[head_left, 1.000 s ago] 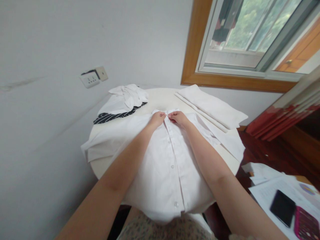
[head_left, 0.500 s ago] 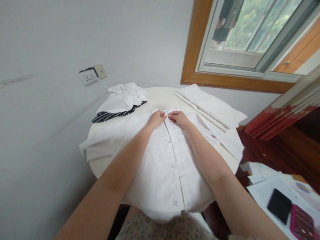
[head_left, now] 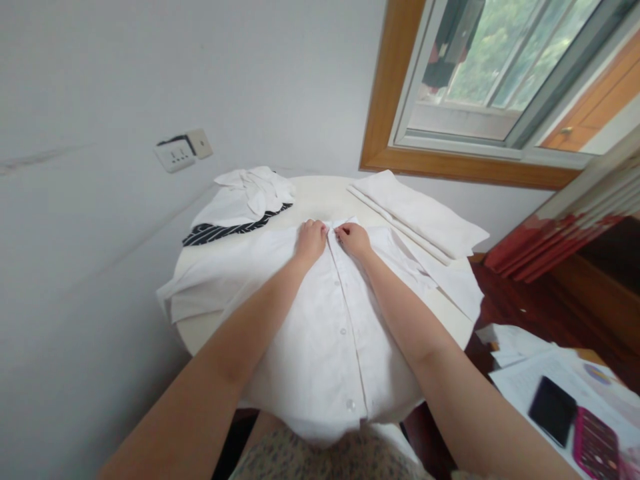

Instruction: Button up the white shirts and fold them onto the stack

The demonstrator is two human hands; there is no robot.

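Observation:
A white button-up shirt (head_left: 310, 333) lies spread on a round cream table (head_left: 320, 190), its collar end away from me and its hem hanging over the near edge. Up at the collar, my left hand (head_left: 313, 239) is closed on the shirt's left front edge. Just across the opening, my right hand (head_left: 353, 239) pinches the other edge, fingers curled. A narrow gap runs between the two front edges, with clear buttons along one of them. The fingertips are partly hidden, so the top button does not show.
Behind on the left sits a crumpled white garment (head_left: 245, 193) over black striped cloth (head_left: 215, 233). Folded white cloth (head_left: 420, 210) lies at the back right. Papers, a black phone (head_left: 553, 410) and a pink-cased phone (head_left: 596, 443) rest at lower right. A wall socket (head_left: 175, 155) is at left.
My left hand has turned more palm-down over the collar, and its fingers have drawn slightly apart from my right hand's. The shirt stays in place.

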